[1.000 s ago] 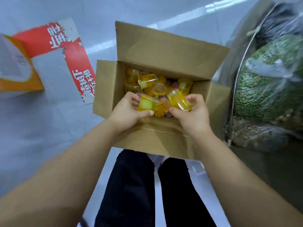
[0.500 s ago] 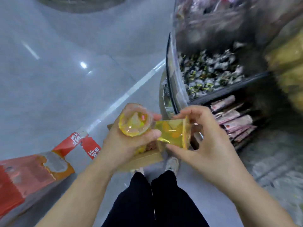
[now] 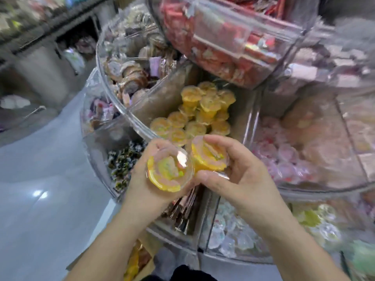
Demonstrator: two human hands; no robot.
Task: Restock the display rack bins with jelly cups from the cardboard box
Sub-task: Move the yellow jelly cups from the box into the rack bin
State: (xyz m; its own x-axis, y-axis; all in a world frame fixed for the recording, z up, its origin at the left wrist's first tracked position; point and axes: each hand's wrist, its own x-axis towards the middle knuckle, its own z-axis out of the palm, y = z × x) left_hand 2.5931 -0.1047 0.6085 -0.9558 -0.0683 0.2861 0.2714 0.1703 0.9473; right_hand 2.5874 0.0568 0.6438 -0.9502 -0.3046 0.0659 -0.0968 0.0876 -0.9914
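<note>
At twelve o'clock from my hands, head view: the display rack bin [image 3: 142,126] that already holds yellow jelly cups [image 3: 205,110], stacked a couple deep behind a clear curved wall. That looks like the bin to fill.

Left hand [image 3: 150,179]: closed around one jelly cup [image 3: 170,173], cradled from beneath, sealed top tilted up toward me. Glare on the film.

Right hand [image 3: 243,179]: closed on a second jelly cup [image 3: 209,157], thumb low at six o'clock, fingers [image 3: 221,141] curled over the far rim at twelve. The two cups touch, rim to rim.

Handling, as I judge it:
- Light; one hand per cup is plenty.
- Thin clear plastic wall, likely to flex if squeezed. Film lid is the weak part; keep fingertips off it.
- Glossy, so probably slick. Best hold is around the sides under the rim lip, or cupped from below as the left hand does.
- Contents soft; a drop could split the seal. Set down, do not toss.

Neighbours: pink wrapped sweets [image 3: 284,159] in the bin at three o'clock, dark wrapped candies [image 3: 123,159] at nine, red packets [image 3: 213,37] on the tier above. Motion blur hides finer detail.

Cardboard box [image 3: 140,258]: only a corner shows at six o'clock, low by my legs, with something yellow inside.
</note>
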